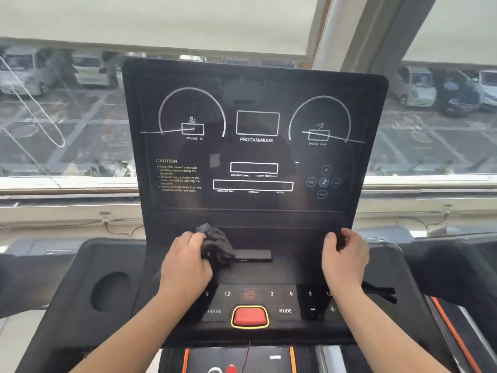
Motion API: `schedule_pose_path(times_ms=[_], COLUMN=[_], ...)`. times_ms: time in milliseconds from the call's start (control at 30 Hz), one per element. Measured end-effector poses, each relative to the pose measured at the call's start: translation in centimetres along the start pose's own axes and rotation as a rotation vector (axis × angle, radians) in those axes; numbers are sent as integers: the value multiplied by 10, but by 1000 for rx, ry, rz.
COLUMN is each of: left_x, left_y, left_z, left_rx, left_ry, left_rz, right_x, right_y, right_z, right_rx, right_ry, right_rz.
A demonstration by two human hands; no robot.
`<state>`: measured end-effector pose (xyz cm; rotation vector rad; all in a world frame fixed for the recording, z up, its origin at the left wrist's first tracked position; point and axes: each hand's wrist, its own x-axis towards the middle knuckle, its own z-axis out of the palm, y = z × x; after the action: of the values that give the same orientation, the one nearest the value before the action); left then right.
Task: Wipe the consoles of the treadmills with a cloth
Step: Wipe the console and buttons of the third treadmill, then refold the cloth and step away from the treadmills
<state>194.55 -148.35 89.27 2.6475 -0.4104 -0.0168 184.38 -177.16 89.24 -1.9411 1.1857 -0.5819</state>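
A black treadmill console [252, 146] stands upright in front of me, with white dial outlines and a yellow CAUTION text on its dark screen. My left hand [185, 262] grips a bunched dark grey cloth [216, 243] and holds it against the ledge just below the screen, left of centre. My right hand [345, 254] grips the lower right edge of the console panel, fingers curled round its rim. A small black slab [254, 255] lies on the ledge to the right of the cloth.
Below my hands is the button panel with a red stop button [250, 316] ringed in yellow, PROG and MODE keys beside it. A round cup holder [110, 290] sits at the left. A window [67, 109] behind shows parked cars. Another treadmill's black rail [443, 267] is at the right.
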Motion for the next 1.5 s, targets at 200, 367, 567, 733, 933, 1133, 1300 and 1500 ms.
schedule_pose_path(times_ms=[200, 367, 567, 733, 933, 1133, 1300, 1500], left_x=[3, 3, -25, -52, -87, -128, -190, -357], left_y=[85, 181, 224, 211, 194, 152, 63, -74], left_z=[19, 64, 116, 121, 108, 69, -4, -69], left_rx=[55, 167, 114, 35, -44, -471, -912, -1368], left_ry=[-107, -213, -283, -314, -482, -529, -280, 121], left_rz=[197, 416, 493, 468, 451, 114, -276, -695], right_x=[5, 29, 28, 40, 22, -57, -164, -365], right_y=[16, 33, 62, 75, 66, 46, -3, -30], right_z=[-19, -36, -49, -54, -65, -82, -59, -9], right_rx=[84, 249, 297, 265, 178, 214, 260, 219], right_ry=[-61, -163, -373, -449, -478, -233, -486, -1102], right_rz=[112, 200, 141, 130, 64, -28, -278, -279])
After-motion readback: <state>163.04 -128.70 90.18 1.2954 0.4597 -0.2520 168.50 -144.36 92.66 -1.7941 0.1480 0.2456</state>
